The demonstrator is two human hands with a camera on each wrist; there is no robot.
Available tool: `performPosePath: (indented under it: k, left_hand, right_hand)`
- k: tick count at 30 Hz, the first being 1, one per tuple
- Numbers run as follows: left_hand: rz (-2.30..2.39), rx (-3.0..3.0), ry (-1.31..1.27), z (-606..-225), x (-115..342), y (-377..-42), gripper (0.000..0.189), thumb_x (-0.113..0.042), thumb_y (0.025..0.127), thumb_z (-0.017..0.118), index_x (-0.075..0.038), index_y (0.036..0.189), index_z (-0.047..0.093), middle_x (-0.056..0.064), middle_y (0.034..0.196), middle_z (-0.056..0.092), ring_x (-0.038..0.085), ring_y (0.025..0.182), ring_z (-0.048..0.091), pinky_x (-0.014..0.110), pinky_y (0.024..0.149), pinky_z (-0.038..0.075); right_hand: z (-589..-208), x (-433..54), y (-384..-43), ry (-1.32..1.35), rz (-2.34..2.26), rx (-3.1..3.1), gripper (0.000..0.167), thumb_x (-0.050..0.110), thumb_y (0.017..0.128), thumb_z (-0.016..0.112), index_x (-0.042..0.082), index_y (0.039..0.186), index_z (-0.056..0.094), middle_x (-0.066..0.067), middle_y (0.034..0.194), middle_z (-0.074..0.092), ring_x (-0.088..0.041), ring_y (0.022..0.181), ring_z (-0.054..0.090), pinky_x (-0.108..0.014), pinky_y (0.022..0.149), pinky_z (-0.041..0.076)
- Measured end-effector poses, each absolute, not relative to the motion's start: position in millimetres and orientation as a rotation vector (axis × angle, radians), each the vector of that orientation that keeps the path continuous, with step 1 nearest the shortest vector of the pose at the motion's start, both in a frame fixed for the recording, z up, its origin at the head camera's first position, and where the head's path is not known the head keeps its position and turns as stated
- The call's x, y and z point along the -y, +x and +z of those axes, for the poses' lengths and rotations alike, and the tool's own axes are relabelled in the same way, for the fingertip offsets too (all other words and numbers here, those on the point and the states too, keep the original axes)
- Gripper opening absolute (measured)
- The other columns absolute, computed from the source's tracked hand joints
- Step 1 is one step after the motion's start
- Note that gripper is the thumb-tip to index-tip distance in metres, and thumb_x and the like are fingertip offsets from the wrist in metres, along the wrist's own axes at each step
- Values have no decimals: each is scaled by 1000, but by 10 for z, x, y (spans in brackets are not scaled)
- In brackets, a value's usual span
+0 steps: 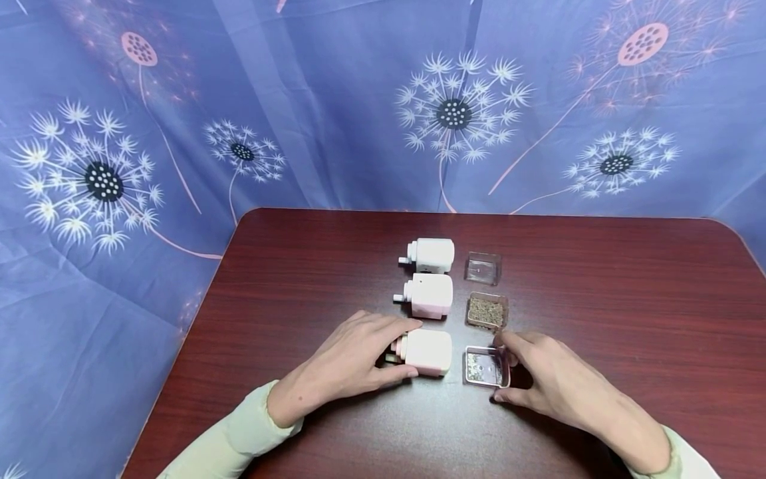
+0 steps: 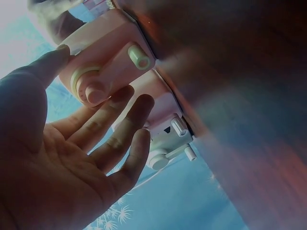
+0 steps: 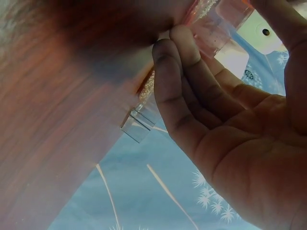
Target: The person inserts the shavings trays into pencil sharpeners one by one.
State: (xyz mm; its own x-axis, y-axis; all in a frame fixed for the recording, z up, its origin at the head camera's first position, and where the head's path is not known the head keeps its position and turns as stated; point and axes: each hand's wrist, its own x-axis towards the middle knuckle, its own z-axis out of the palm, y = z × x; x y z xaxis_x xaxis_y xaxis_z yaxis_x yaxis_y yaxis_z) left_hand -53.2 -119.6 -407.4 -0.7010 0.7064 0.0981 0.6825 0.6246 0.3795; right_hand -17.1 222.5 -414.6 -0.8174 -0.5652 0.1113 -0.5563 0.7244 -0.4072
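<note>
A: State the count on my feed.

B: I register three rounded plastic crank units on one dark red wood-grain table point(image 1: 299, 266): a pink unit with a pale green handle point(image 1: 427, 352) nearest, a pale pink unit point(image 1: 432, 296) in the middle, a white unit point(image 1: 435, 255) farthest. Beside them stand three clear rectangular plastic trays: a near tray point(image 1: 486, 384), a middle tray point(image 1: 479, 325) and a far tray point(image 1: 481, 269).

A: I need hand status and appearance.

B: Left hand point(image 1: 353, 352): thumb and fingers pinch the nearest unit, which lies crank end toward that palm. Right hand point(image 1: 556, 372): fingers and thumb grip the near tray, just beside that unit. It contains pale bits; the middle tray is covered in brown granular material.

A: Any obstructions?

B: My right fingers hide the near tray's right side. The right wrist view is dark, its thumb cut off.
</note>
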Motion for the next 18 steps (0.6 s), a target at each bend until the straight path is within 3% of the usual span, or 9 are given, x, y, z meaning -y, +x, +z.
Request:
performPosePath:
  k: [18]
  left_hand:
    - [652, -2745, 1182, -4075, 1207, -545, 63, -58, 96, 73, -24, 147, 59, -7, 132, 71, 8, 123, 64, 38, 104, 50]
  right_hand:
    - [-4148, -2117, -190, -899, -733, -2879, 54, 33, 69, 101, 16, 103, 63, 16, 83, 63, 0, 74, 60, -27, 63, 56]
